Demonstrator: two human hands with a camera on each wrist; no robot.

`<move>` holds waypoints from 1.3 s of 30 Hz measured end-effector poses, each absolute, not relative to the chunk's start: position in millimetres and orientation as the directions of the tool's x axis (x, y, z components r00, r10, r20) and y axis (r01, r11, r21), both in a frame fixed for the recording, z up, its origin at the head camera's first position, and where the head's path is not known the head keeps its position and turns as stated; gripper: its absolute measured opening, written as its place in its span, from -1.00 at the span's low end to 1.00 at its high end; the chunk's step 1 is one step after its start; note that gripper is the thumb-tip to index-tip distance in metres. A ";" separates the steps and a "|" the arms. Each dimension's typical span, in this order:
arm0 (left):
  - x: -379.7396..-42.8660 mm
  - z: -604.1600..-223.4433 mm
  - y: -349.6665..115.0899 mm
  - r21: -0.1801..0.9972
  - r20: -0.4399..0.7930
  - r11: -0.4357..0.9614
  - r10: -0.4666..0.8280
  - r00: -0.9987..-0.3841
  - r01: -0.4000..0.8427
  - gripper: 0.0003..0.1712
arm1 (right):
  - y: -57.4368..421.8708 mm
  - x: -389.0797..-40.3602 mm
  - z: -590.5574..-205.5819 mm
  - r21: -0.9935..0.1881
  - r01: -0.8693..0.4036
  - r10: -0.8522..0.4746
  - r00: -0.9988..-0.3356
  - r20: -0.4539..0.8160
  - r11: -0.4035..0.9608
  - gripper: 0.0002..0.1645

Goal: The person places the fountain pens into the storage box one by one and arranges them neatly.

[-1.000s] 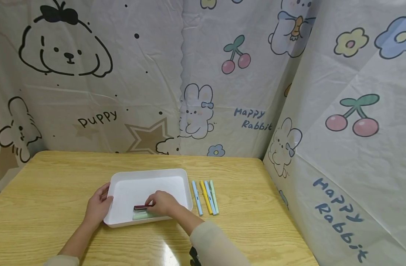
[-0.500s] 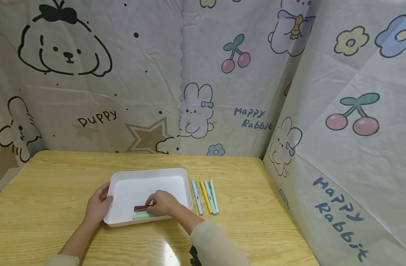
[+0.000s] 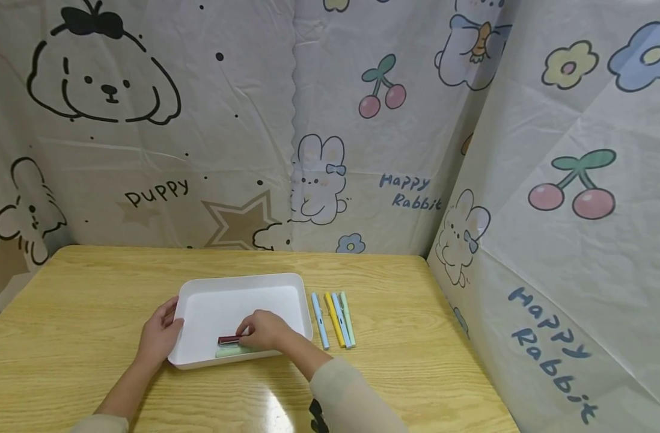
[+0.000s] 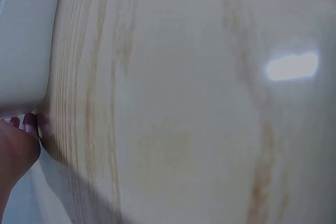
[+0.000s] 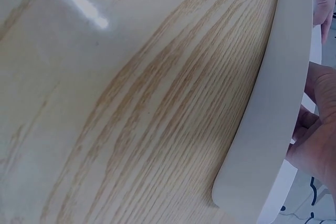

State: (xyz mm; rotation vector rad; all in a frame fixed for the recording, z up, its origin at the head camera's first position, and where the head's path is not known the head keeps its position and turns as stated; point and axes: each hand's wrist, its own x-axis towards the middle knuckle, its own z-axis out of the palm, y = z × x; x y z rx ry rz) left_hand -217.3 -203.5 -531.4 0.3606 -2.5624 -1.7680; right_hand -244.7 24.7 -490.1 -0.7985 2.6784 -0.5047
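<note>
Four pens (image 3: 335,320) lie right of the tray (image 3: 222,300). Left hand (image 3: 160,334) grips its left edge; right hand (image 3: 265,331) pinches a maroon pen (image 3: 229,340).

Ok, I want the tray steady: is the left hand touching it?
Touching. In the head view, the left hand meets the white tray at its left edge, thumb against the rim.

tray (image 3: 222,307), four pens (image 3: 341,321) on table (image 3: 416,361)
</note>
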 end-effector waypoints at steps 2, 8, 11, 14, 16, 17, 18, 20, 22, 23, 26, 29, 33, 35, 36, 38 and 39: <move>-217.3 -531.8 -203.7 0.923 -0.121 0.338 -0.193 -0.974 -0.182 -0.34 | 24.5 -244.8 -490.0 -0.417 -0.462 -0.570 -0.800 -0.184 0.783 -0.82; -216.6 -531.3 -203.6 0.924 -0.123 0.335 -0.194 -0.973 -0.183 -0.34 | 25.1 -246.0 -488.7 -0.444 -0.441 -0.561 -0.808 -0.181 0.780 -0.81; -216.5 -530.7 -203.7 0.924 -0.122 0.336 -0.191 -0.974 -0.181 -0.34 | 26.5 -246.2 -486.6 -0.455 -0.429 -0.552 -0.815 -0.178 0.780 -0.80; -216.6 -530.0 -203.6 0.924 -0.115 0.340 -0.192 -0.975 -0.176 -0.34 | 28.7 -246.7 -483.7 -0.459 -0.417 -0.539 -0.824 -0.173 0.784 -0.78; -216.7 -529.5 -203.5 0.925 -0.111 0.339 -0.194 -0.975 -0.173 -0.34 | 30.3 -247.7 -482.3 -0.458 -0.413 -0.534 -0.829 -0.169 0.787 -0.77; -216.7 -529.3 -203.4 0.925 -0.112 0.338 -0.195 -0.974 -0.174 -0.34 | 31.2 -248.2 -481.6 -0.456 -0.414 -0.533 -0.830 -0.166 0.788 -0.76; -216.6 -529.0 -203.4 0.925 -0.113 0.337 -0.196 -0.974 -0.175 -0.34 | 32.0 -248.7 -480.7 -0.458 -0.413 -0.531 -0.831 -0.164 0.787 -0.76; -216.5 -528.7 -203.2 0.925 -0.115 0.335 -0.196 -0.974 -0.177 -0.34 | 33.7 -250.1 -479.9 -0.466 -0.412 -0.532 -0.832 -0.158 0.783 -0.75; -216.4 -528.6 -203.2 0.925 -0.119 0.334 -0.196 -0.973 -0.180 -0.34 | 35.1 -251.1 -479.5 -0.473 -0.410 -0.531 -0.833 -0.154 0.780 -0.74; -216.3 -528.5 -203.2 0.925 -0.122 0.333 -0.195 -0.973 -0.183 -0.34 | 35.8 -251.6 -479.1 -0.480 -0.406 -0.530 -0.834 -0.153 0.778 -0.74; -216.2 -528.5 -202.9 0.925 -0.128 0.331 -0.193 -0.973 -0.187 -0.34 | 38.2 -252.9 -478.2 -0.491 -0.398 -0.528 -0.835 -0.155 0.775 -0.72; -216.4 -529.1 -202.7 0.922 -0.130 0.337 -0.198 -0.972 -0.192 -0.35 | 41.0 -254.2 -476.4 -0.498 -0.395 -0.526 -0.836 -0.152 0.772 -0.71; -216.8 -530.2 -202.7 0.921 -0.128 0.339 -0.204 -0.971 -0.193 -0.35 | 45.7 -255.9 -473.6 -0.497 -0.402 -0.526 -0.839 -0.137 0.769 -0.71; -216.6 -530.2 -202.6 0.922 -0.129 0.335 -0.204 -0.971 -0.192 -0.35 | 48.4 -256.4 -471.8 -0.496 -0.403 -0.525 -0.841 -0.130 0.769 -0.71; -216.3 -530.1 -202.4 0.923 -0.128 0.333 -0.203 -0.971 -0.192 -0.35 | 49.7 -256.7 -470.7 -0.496 -0.404 -0.525 -0.842 -0.127 0.768 -0.71; -215.8 -529.5 -202.0 0.924 -0.130 0.330 -0.200 -0.971 -0.192 -0.34 | 52.4 -257.7 -468.7 -0.492 -0.408 -0.524 -0.843 -0.120 0.769 -0.71; -215.7 -529.2 -201.8 0.924 -0.130 0.330 -0.199 -0.971 -0.192 -0.34 | 53.7 -258.2 -467.7 -0.493 -0.411 -0.525 -0.844 -0.113 0.767 -0.71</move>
